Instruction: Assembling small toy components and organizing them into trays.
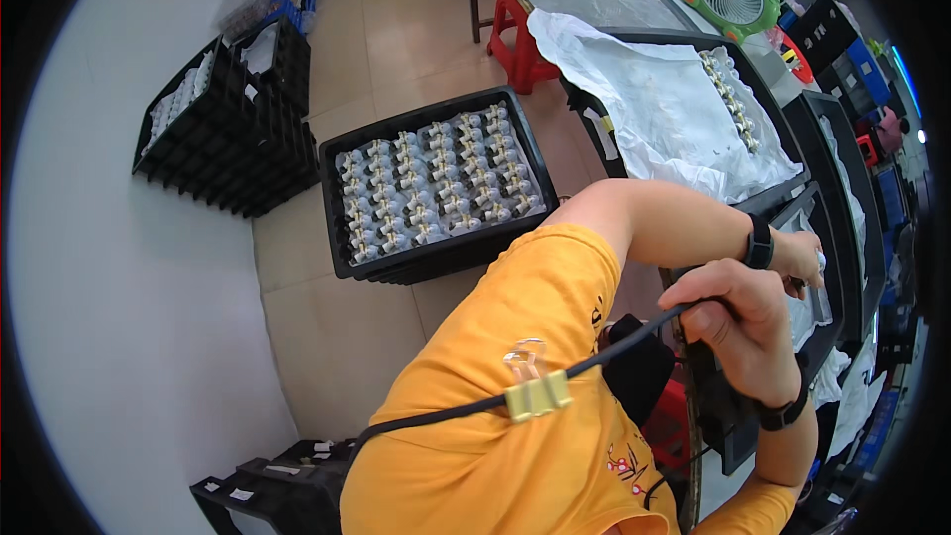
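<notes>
Clamps black cord (pixel 634 339) in fingers of right hand (pixel 750 332), raised in front of yellow shirt (pixel 475 337); from there slants down-left across shirt in this view, with gold binder clip (pixel 538 396) midway. Has left hand (pixel 795 256) stretched out beyond, at lined black tray (pixel 837 287) on right side, with dark watch (pixel 760 241) on wrist. Cannot tell state of left fingers, apart or together: too small, partly turned away; maybe a small pale item at the tips, unclear. For cord handling, probably best to pinch firmly without squeezing hard, guide sideways, leave slack, avoid yanking. Watch for clip snagging on shirt. Hold cord clear of left arm (pixel 684 223) and of tray contents, no dragging across. Better to steady left hand until done with cord, then check tray before gripping anything there. Mind left arm too: just beside white sheet (pixel 644 89) in this view, and not far from black crate (pixel 446 250) full of bulb-like parts (pixel 436 178), likely fragile. Avoid swinging back into either.
</notes>
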`<action>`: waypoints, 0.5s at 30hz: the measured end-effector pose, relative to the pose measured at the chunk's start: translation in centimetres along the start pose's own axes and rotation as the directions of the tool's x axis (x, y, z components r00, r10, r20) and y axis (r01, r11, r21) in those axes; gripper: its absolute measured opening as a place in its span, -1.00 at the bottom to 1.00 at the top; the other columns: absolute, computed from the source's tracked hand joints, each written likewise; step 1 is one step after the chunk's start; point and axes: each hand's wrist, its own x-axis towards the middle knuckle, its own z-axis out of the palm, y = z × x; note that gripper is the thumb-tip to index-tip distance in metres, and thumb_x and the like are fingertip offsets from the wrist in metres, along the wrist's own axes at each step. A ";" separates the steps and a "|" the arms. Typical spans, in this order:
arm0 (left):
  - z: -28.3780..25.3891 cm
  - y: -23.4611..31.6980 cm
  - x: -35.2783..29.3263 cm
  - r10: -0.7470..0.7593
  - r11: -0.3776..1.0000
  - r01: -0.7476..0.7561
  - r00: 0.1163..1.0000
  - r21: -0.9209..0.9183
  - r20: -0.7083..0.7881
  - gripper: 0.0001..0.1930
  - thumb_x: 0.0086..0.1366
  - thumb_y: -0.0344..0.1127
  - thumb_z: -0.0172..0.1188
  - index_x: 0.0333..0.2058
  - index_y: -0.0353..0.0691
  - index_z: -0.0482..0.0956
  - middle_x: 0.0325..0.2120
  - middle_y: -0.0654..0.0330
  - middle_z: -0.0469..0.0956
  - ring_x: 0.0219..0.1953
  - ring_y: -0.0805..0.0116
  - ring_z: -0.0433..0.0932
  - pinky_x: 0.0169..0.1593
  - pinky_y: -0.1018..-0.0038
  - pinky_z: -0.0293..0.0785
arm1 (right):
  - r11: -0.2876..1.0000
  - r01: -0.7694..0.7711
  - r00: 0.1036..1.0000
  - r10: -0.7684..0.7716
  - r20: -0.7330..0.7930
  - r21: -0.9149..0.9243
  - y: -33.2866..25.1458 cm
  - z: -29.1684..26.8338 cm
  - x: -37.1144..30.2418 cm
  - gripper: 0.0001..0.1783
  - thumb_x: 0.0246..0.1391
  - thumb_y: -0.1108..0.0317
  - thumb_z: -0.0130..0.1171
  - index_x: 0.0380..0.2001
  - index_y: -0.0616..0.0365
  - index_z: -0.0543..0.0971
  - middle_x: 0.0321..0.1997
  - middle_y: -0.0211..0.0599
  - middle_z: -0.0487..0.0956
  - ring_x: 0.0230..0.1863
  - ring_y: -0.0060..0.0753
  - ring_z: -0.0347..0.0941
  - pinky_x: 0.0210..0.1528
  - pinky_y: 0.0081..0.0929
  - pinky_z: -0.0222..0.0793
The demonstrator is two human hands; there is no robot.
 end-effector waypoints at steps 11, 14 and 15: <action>-0.5 -0.5 0.1 -0.040 0.999 0.041 0.999 0.021 -0.028 -0.53 0.11 -0.48 0.20 -0.04 -0.33 0.19 -0.38 0.02 0.41 -0.51 0.20 0.56 -0.51 0.31 0.54 | 0.898 0.266 0.955 -0.196 0.223 -0.350 -1.0 0.0 -1.1 -0.65 -0.14 0.27 0.30 -0.25 0.16 0.52 -0.39 -0.31 0.51 -0.31 -0.27 0.45 -0.28 -0.42 0.31; -1.0 -1.2 0.7 -0.052 0.998 0.053 0.998 0.027 -0.038 -0.52 0.11 -0.48 0.21 -0.03 -0.32 0.18 -0.37 0.02 0.41 -0.51 0.20 0.57 -0.50 0.31 0.54 | 0.865 0.366 0.929 -0.318 0.190 -0.343 -1.9 1.3 -1.0 -0.53 -0.17 0.21 0.31 -0.17 0.19 0.50 -0.39 -0.33 0.51 -0.34 -0.30 0.44 -0.27 -0.41 0.30; -1.0 -1.3 0.8 -0.052 0.998 0.053 0.998 0.026 -0.036 -0.51 0.11 -0.48 0.21 -0.03 -0.31 0.18 -0.37 0.02 0.41 -0.51 0.20 0.57 -0.51 0.31 0.54 | 0.845 0.428 0.901 -0.372 0.222 -0.320 -1.9 1.7 -1.0 -0.57 -0.16 0.24 0.31 -0.18 0.18 0.51 -0.39 -0.34 0.51 -0.36 -0.33 0.44 -0.27 -0.43 0.29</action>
